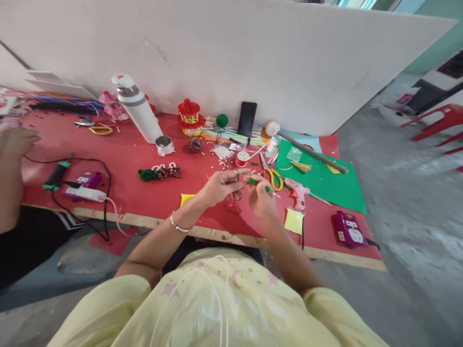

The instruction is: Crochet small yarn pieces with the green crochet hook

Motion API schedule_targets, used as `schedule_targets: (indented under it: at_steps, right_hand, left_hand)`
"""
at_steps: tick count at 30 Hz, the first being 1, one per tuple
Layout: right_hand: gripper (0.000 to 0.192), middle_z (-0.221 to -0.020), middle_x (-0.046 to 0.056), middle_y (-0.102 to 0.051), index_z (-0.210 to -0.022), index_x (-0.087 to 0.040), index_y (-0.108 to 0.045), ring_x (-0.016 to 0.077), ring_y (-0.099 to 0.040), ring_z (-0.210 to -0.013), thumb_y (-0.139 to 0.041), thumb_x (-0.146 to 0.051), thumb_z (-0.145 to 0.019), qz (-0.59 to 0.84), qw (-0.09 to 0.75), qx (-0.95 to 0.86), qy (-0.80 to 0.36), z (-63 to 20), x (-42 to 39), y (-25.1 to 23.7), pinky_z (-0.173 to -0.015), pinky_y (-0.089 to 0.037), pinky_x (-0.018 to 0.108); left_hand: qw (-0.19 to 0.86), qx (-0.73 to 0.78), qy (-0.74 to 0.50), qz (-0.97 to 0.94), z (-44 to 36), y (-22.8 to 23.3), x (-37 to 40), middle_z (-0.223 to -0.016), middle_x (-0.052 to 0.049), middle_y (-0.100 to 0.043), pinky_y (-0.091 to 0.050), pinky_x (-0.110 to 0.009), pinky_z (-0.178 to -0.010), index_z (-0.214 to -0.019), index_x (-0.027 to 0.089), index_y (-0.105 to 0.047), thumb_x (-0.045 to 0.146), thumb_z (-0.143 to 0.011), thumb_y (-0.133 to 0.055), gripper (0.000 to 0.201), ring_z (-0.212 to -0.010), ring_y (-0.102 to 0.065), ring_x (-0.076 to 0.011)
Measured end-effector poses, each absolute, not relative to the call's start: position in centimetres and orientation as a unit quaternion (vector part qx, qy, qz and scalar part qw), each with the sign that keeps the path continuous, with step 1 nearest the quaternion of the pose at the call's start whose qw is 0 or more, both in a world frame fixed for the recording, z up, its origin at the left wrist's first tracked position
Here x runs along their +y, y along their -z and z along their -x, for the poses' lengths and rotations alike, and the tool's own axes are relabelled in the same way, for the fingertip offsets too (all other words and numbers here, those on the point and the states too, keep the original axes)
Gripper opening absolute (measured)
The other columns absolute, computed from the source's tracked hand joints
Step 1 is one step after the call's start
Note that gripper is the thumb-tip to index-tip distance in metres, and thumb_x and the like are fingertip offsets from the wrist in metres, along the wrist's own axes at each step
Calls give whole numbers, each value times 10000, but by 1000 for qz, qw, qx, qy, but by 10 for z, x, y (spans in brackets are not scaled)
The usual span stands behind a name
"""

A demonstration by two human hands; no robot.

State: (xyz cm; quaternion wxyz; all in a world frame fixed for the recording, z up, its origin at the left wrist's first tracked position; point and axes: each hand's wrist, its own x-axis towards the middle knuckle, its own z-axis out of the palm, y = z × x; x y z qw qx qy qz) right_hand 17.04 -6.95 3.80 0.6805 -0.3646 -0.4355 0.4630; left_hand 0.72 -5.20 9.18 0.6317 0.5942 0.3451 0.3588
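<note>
My left hand (224, 187) is closed in a pinch above the red tabletop, on something too small to make out. Dark and reddish thread (235, 206) hangs just below its fingers. In my right hand (263, 200) is a slim green piece (257, 183) with a thin pale end; its exact kind does not show. The fingertips of both hands nearly meet. Beside them lie yellow-handled scissors (274, 178), a pink glue gun (298, 193) and a red spool (242, 158). White beads (222, 152) are scattered behind, and a dark green beaded braid (159, 172) lies to the left.
A white flask (139, 111) and its cup (164, 145) stand back left. Behind are a red-yellow craft piece (190, 117) and a phone (247, 118). A stick (313, 152) crosses green sheet (325, 185). Purple power boxes (349, 230) sit at right and left. Another person's hand (18, 140) is far left.
</note>
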Motion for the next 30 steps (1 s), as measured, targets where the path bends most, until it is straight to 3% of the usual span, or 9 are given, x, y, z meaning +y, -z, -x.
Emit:
schedule_targets:
  at_steps: [3,6,9,13,20,22,27,30]
  right_hand:
    - [305,-1168,49,-784,-1098,-267,-777,209,-709,-1122,-627,-500,-971,454,721,-401,-338,-143,-78,-28,-1035,-557,428]
    - [267,-1145,58,-789,-1072,-268,-786,218,-703,-1125,-628,-461,-979,456,712,-482,-230,-144,-78,-34,-1048,-550,437]
    - [231,-1054,45,-810,-1038,-277,-793,221,-735,-1046,-619,-423,-996,406,681,-554,-253,-163,-74,-44,-993,-571,431]
    - [203,-998,31,-825,-1028,-290,-803,227,-734,-980,-617,-369,-1006,397,647,-603,-244,-184,-72,-57,-962,-558,444]
    - [185,-1087,21,-826,-1109,-322,-791,249,-691,-1036,-666,-344,-975,426,566,-699,-100,-190,-78,-65,-993,-534,489]
    - [188,-1088,17,-827,-1121,-322,-784,244,-695,-1026,-658,-323,-981,419,571,-700,-90,-188,-79,-62,-992,-530,488]
    - [203,-1115,23,-821,-1152,-332,-766,250,-697,-1039,-639,-322,-993,422,598,-680,-34,-179,-77,-51,-973,-534,496]
    - [224,-1135,32,-814,-1186,-348,-750,267,-685,-1091,-653,-368,-985,420,609,-673,25,-172,-75,-46,-966,-551,503]
  left_hand:
    - [610,355,-418,-572,-24,-78,-55,-634,9,-674,-452,-183,-508,-1244,82,-712,320,-820,-786,492,-545,-621,-106]
    - [614,366,-446,-539,-22,-72,-54,-670,-2,-696,-400,-176,-465,-1261,82,-691,386,-823,-801,545,-513,-591,-91]
    - [649,355,-404,-538,-7,-75,-50,-734,-32,-737,-371,-186,-433,-1467,106,-564,431,-870,-757,707,-489,-598,-98]
    - [570,384,-385,-616,2,-78,-47,-704,-7,-724,-443,-197,-507,-1600,133,-412,307,-894,-713,787,-499,-604,-99]
    - [426,444,-388,-686,-10,-72,-50,-676,32,-695,-461,-182,-596,-1605,174,-418,182,-897,-639,741,-586,-630,-99]
    - [448,439,-393,-673,-10,-73,-50,-684,27,-702,-454,-179,-574,-1591,163,-436,202,-892,-660,735,-559,-615,-93]
    - [620,362,-377,-585,-9,-76,-49,-727,-22,-730,-411,-193,-445,-1555,91,-446,355,-862,-753,803,-447,-582,-98]
    - [650,334,-383,-564,-13,-73,-50,-728,-20,-722,-438,-195,-447,-1502,97,-513,386,-819,-808,798,-453,-583,-95]
